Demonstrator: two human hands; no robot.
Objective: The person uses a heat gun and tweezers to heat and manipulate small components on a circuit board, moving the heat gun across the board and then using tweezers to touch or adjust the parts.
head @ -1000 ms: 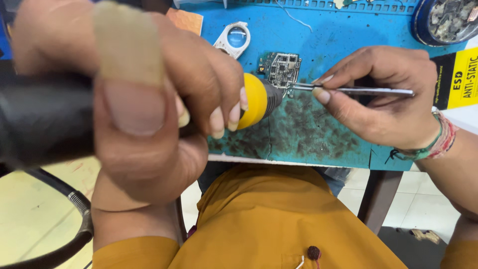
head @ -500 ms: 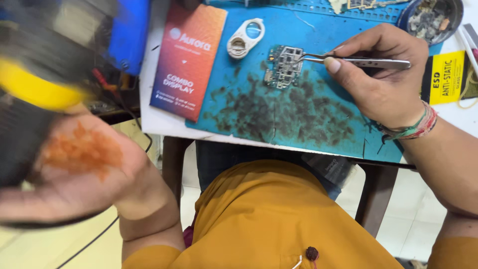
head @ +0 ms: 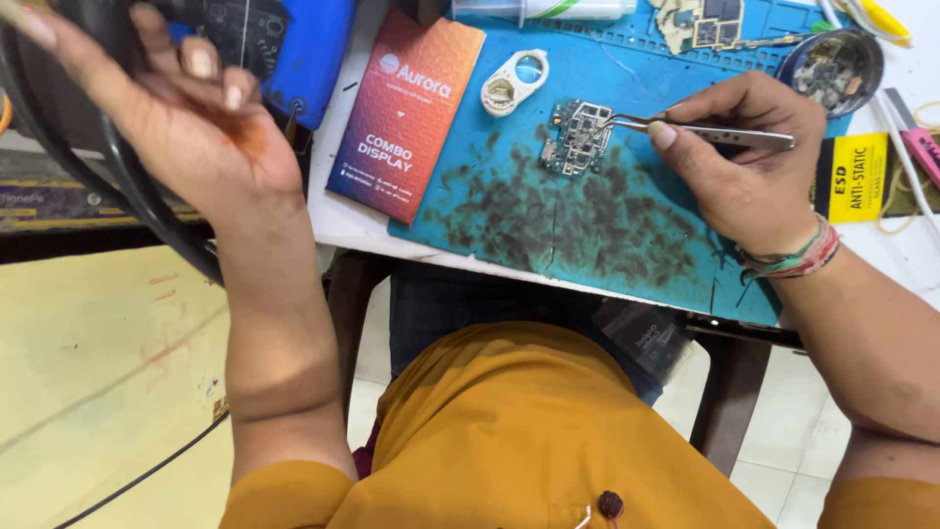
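Steel tweezers [head: 720, 134] ×1 in right hand [head: 749, 162] — 1 circuit board [head: 578, 137].

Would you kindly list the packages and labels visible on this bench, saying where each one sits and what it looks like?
Flat box: at the blue mat's left edge, near the left hand; a slim rectangle shading from orange to dark purple, with white print.
Yellow label: at the mat's right edge, beyond the right hand holding tweezers; upright yellow rectangle, black print.
No screens show.
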